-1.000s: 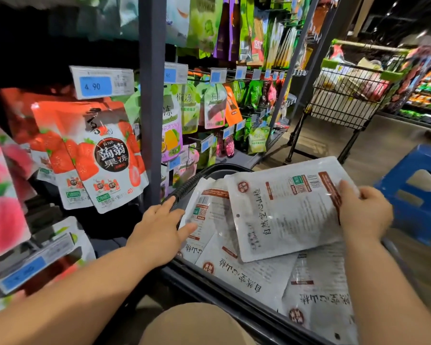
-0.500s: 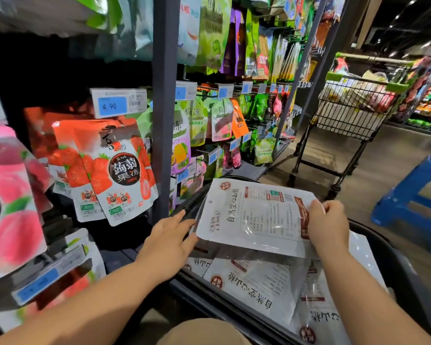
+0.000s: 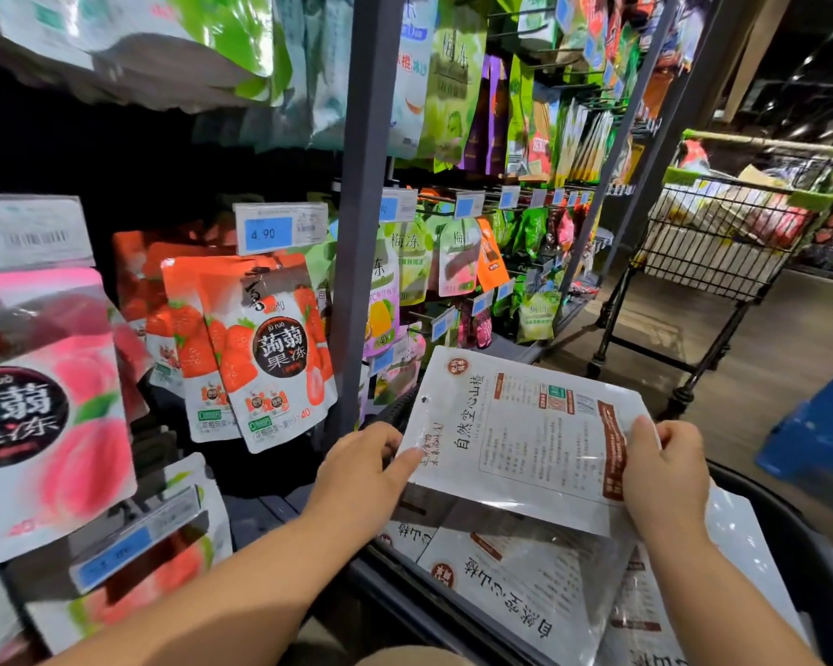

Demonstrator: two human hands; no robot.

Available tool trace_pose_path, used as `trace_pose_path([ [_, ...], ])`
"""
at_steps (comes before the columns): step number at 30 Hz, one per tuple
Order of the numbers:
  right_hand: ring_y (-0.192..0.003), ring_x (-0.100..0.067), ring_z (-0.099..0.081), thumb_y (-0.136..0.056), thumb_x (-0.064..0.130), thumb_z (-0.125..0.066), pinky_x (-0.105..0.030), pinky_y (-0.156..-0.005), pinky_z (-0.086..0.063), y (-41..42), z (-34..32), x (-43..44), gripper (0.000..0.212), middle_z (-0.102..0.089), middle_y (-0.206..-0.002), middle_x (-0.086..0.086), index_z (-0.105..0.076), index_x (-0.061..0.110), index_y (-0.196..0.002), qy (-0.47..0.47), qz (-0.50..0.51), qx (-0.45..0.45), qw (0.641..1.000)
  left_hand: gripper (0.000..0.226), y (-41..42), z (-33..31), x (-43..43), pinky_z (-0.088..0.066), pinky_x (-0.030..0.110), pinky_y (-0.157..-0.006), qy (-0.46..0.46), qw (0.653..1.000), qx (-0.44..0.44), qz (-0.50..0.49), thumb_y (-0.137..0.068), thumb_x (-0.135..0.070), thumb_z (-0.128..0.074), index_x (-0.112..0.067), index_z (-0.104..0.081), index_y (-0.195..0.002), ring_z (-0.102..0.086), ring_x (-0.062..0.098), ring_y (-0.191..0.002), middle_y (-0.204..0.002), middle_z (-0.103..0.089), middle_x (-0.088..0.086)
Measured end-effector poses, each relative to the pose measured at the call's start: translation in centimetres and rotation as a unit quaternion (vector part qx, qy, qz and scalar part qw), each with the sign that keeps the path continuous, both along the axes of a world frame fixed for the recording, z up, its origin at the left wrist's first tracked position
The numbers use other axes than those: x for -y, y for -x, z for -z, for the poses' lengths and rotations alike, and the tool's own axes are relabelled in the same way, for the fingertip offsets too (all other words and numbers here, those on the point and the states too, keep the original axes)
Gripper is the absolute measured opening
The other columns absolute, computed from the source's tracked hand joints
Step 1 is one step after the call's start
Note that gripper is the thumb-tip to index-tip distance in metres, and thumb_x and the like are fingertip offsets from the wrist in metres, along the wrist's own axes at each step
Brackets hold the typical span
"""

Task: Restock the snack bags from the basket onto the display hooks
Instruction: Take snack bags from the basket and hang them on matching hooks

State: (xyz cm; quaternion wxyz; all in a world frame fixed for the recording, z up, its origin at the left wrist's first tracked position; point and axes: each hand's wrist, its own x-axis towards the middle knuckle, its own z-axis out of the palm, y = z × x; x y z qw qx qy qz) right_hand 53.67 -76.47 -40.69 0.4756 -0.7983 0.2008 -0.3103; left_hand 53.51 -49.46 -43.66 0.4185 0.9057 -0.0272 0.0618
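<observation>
A white snack bag [image 3: 520, 435] with red-brown print is held flat above the dark basket [image 3: 789, 526], back side up, hang hole at its left end. My right hand [image 3: 664, 473] grips its right edge. My left hand [image 3: 361, 468] pinches its left edge between thumb and fingers. Several more white bags [image 3: 515, 588] lie in the basket underneath. Strawberry jelly bags [image 3: 265, 348] hang on the display hooks to the left, under a 4.90 price tag [image 3: 280, 228].
A grey upright post [image 3: 366, 209] splits the rack. Peach bags [image 3: 44, 406] hang at far left, green and orange bags [image 3: 458, 252] on hooks to the right. A loaded wire cart [image 3: 722, 242] stands in the aisle, a blue stool [image 3: 823, 435] at right.
The right hand lifted the white bag out of the basket and turned it toward the left. My left hand left the basket rim and took the bag's left edge.
</observation>
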Motion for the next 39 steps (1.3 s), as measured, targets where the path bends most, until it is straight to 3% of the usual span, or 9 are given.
trace_pose_path([
  [2,-0.069,-0.013,-0.051,-0.104,0.027,-0.044,-0.028,-0.054,-0.034,0.3,-0.4,-0.3,0.024,-0.055,-0.081,-0.007,-0.048,0.003,-0.103,-0.005,-0.02,0.011,1.0,0.019,0.0,-0.5,0.3,-0.044,0.031,-0.073,0.055,0.998,-0.009,-0.008,-0.097,-0.039,-0.056,-0.021,-0.049,-0.095,-0.057,0.017,-0.085,-0.087,-0.059,-0.005],
  [8,-0.098,-0.013,-0.058,-0.092,0.046,-0.062,-0.018,-0.072,-0.042,1.3,-0.4,-1.0,0.046,-0.053,-0.119,0.001,-0.04,0.027,-0.128,0.063,-0.149,0.044,0.986,0.01,0.2,-2.6,1.2,-0.062,0.04,-0.067,0.335,0.939,-0.058,-0.048,-0.096,-0.018,-0.061,-0.017,-0.051,-0.097,-0.07,0.023,-0.09,-0.106,-0.066,0.007],
  [12,-0.127,-0.003,-0.027,-0.05,0.071,-0.079,-0.035,-0.107,-0.032,1.9,-0.4,-0.8,0.078,-0.026,-0.146,0.013,-0.047,0.051,-0.118,0.174,-0.242,0.002,0.954,0.007,0.1,-4.6,1.3,-0.06,0.031,-0.057,0.408,0.908,-0.068,-0.067,-0.097,-0.013,-0.059,-0.014,-0.052,-0.099,-0.07,0.023,-0.087,-0.107,-0.067,0.011],
  [16,-0.142,-0.007,-0.011,-0.042,0.062,-0.083,-0.041,-0.111,-0.027,2.2,-0.4,-0.5,0.079,0.016,-0.159,0.028,-0.057,0.053,-0.116,0.278,-0.243,-0.005,0.929,0.01,0.5,-6.2,1.4,-0.056,0.023,-0.046,0.47,0.875,-0.091,-0.076,-0.098,-0.006,-0.055,-0.012,-0.051,-0.092,-0.066,0.019,-0.078,-0.097,-0.066,0.01],
  [21,-0.124,-0.033,-0.055,-0.064,0.03,-0.09,-0.051,-0.095,-0.049,1.0,1.1,0.2,0.067,-0.045,-0.147,0.01,-0.066,0.034,-0.127,0.393,-0.192,0.082,0.895,0.009,0.7,-6.9,1.6,-0.054,0.022,-0.043,0.515,0.845,-0.12,-0.075,-0.098,-0.002,-0.054,-0.01,-0.053,-0.095,-0.064,0.02,-0.075,-0.096,-0.067,0.011],
  [26,-0.097,-0.036,-0.069,-0.075,0.009,-0.081,-0.045,-0.074,-0.058,0.8,1.3,0.7,0.055,-0.069,-0.125,0.003,-0.068,0.027,-0.125,0.473,-0.12,0.12,0.865,0.018,1.6,-7.9,2.0,-0.061,0.03,-0.055,0.591,0.796,-0.128,-0.033,-0.101,-0.025,-0.053,-0.009,-0.056,-0.109,-0.073,0.026,-0.067,-0.099,-0.07,0.018],
  [32,-0.088,0.002,-0.06,-0.098,0.054,-0.042,-0.008,-0.065,-0.04,2.3,-0.6,0.0,0.035,-0.065,-0.098,0.028,-0.069,0.043,-0.117,0.277,-0.069,0.123,0.951,0.063,2.0,-8.4,3.0,-0.05,0.043,-0.1,0.519,0.847,-0.099,0.055,-0.072,-0.067,-0.051,-0.02,-0.053,-0.114,-0.07,0.024,-0.103,-0.119,-0.068,0.007],
  [37,-0.071,-0.014,-0.064,-0.097,0.061,-0.041,-0.043,-0.059,-0.056,3.1,-2.1,-0.2,0.045,-0.065,-0.07,0.018,-0.073,0.031,-0.092,0.088,-0.065,0.108,0.988,0.069,1.3,-7.0,4.3,-0.045,0.027,-0.091,0.34,0.936,-0.067,0.055,-0.068,-0.065,-0.075,-0.026,-0.049,-0.119,-0.057,0.007,-0.108,-0.127,-0.058,-0.003],
  [39,-0.071,-0.024,-0.066,-0.091,0.057,-0.044,-0.041,-0.052,-0.057,3.3,-2.8,-0.3,0.044,-0.068,-0.073,0.004,-0.066,0.021,-0.079,-0.008,-0.071,0.1,0.992,0.081,0.8,-6.3,4.5,-0.042,0.028,-0.099,0.305,0.948,-0.067,0.054,-0.058,-0.071,-0.079,-0.029,-0.046,-0.119,-0.051,0.01,-0.121,-0.13,-0.051,-0.007],
])
